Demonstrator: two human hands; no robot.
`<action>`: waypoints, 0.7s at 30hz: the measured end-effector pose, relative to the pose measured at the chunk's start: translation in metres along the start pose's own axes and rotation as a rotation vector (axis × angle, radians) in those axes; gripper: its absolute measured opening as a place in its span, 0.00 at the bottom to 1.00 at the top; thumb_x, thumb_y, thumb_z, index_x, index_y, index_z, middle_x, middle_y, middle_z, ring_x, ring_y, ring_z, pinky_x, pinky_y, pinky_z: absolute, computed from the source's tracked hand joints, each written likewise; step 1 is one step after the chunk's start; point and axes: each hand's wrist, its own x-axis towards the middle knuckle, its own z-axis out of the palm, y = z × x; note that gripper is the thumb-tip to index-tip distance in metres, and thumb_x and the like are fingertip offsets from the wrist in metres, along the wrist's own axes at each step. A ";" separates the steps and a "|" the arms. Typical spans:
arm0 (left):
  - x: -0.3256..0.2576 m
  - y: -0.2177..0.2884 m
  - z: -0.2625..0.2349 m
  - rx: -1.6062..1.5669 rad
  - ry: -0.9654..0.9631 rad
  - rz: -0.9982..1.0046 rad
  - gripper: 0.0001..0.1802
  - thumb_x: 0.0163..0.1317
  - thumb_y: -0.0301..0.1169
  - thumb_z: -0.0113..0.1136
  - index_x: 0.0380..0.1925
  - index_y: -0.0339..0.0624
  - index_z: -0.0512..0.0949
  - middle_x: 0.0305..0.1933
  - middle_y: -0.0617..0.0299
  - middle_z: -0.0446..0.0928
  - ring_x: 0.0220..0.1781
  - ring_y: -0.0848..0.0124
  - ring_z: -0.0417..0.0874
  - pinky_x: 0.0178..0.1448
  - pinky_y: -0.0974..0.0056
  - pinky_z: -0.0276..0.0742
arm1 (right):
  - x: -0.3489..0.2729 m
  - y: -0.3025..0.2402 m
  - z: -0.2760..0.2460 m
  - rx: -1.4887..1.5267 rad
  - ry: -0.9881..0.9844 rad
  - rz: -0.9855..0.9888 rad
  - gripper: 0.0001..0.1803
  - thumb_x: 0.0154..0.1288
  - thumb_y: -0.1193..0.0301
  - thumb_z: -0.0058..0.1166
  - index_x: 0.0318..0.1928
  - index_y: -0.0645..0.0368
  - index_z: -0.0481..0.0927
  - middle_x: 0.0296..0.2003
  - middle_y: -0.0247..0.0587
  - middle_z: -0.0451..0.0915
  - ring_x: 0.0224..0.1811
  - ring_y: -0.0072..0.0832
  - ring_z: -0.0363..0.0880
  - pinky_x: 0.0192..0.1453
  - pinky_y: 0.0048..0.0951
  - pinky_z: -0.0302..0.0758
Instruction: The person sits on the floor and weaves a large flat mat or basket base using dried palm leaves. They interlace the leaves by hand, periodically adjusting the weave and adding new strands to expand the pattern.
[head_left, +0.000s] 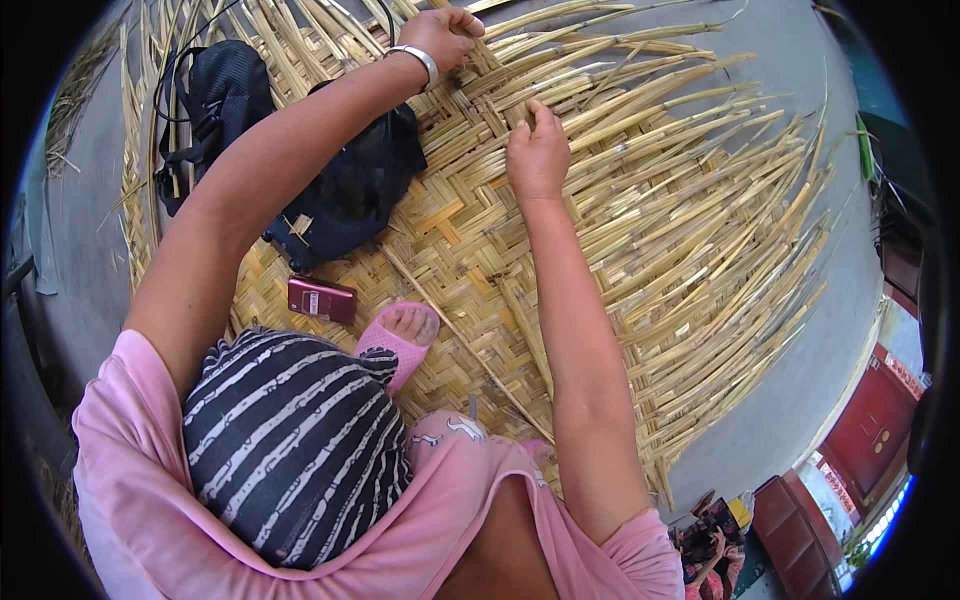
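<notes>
Beneath me spreads a woven mat (pixel 450 215) of flat, straw-coloured cane strips in a zigzag pattern. Long unwoven strips (pixel 700 205) fan out from its far and right sides. My left hand (pixel 437 40), with a silver bangle at the wrist, is closed at the far edge of the weave, its fingers curled over a cane strip (pixel 487 57). Nearer and to the right, my right hand (pixel 540 155) is closed just above the strips, thumb and forefinger raised. Whatever it may pinch is too small to make out.
A black bag (pixel 350 195) and a dark mesh-sided bag (pixel 230 85) lie on the mat under my left arm. Close by are a dark red phone-like device (pixel 322 300) and my foot in a pink slipper (pixel 398 340). Another person (pixel 712 545) is at the lower right, near red doors (pixel 870 425).
</notes>
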 end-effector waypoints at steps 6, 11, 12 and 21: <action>-0.014 -0.004 0.006 0.276 0.162 0.153 0.09 0.52 0.26 0.62 0.35 0.44 0.82 0.29 0.65 0.81 0.30 0.77 0.80 0.39 0.70 0.77 | -0.023 -0.013 0.001 -0.278 0.070 -0.237 0.20 0.56 0.77 0.47 0.52 0.66 0.70 0.50 0.57 0.72 0.44 0.50 0.76 0.48 0.42 0.74; -0.005 -0.005 0.002 0.197 0.061 0.016 0.10 0.52 0.25 0.62 0.37 0.43 0.81 0.30 0.64 0.81 0.30 0.77 0.80 0.38 0.71 0.77 | -0.026 -0.023 -0.001 -0.475 -0.112 -0.190 0.15 0.55 0.79 0.48 0.45 0.67 0.73 0.52 0.57 0.72 0.37 0.48 0.80 0.41 0.42 0.77; -0.001 -0.005 0.001 0.123 0.025 -0.037 0.11 0.52 0.24 0.62 0.37 0.42 0.81 0.31 0.64 0.81 0.30 0.78 0.80 0.37 0.71 0.77 | -0.023 -0.022 -0.002 -0.505 -0.149 -0.220 0.13 0.55 0.79 0.48 0.43 0.66 0.73 0.51 0.56 0.73 0.36 0.47 0.80 0.41 0.42 0.78; 0.019 -0.014 -0.054 -0.860 0.058 -0.267 0.05 0.59 0.30 0.60 0.34 0.44 0.77 0.33 0.64 0.78 0.36 0.71 0.80 0.41 0.65 0.79 | 0.035 -0.057 -0.017 -0.300 -0.079 -0.371 0.08 0.60 0.70 0.50 0.36 0.62 0.75 0.37 0.53 0.78 0.40 0.49 0.78 0.44 0.43 0.76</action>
